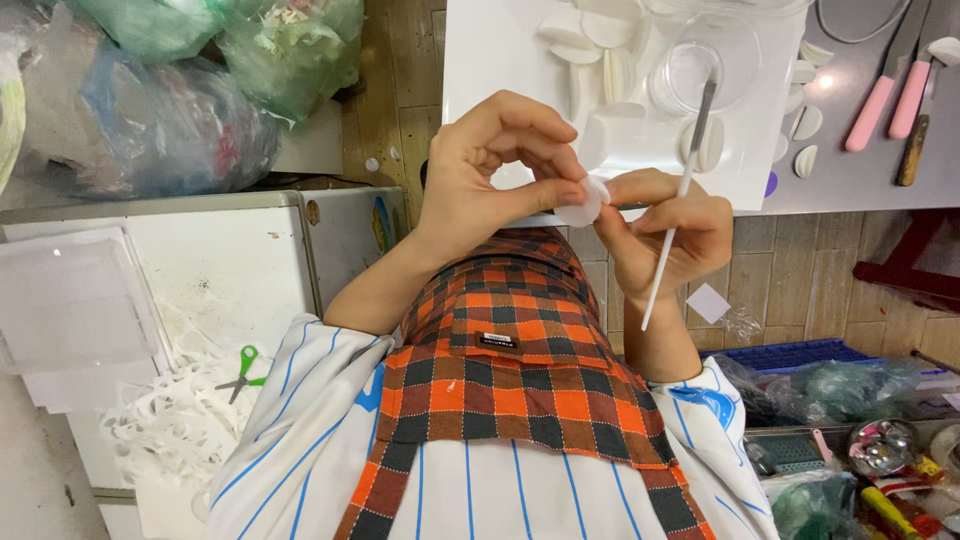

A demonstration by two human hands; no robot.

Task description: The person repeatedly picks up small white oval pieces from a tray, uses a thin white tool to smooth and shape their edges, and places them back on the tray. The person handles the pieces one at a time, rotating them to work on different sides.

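In the head view, the camera looks down over the person's chest, which wears a white shirt with blue stripes and an orange and black checked apron.

The left hand is raised in front of the apron. Its fingers are curled and its thumb and forefinger are pinched on the edge of a small white round piece. The right hand is just beside it and touches the same piece from the other side with its fingertips. So the piece sits between the two hands, at the near edge of the white board. The right hand is also closed around a thin white stick tool with a grey metal tip. The tool stands tilted; its tip points up over the board and its lower end points down over the wrist.

On the board lie more white pieces and a clear round dish. To the right of the board, on the grey table, lie two pink-handled tools. At the left, green-handled scissors lie among white paper scraps on a white cabinet. Plastic bags are at the upper left.
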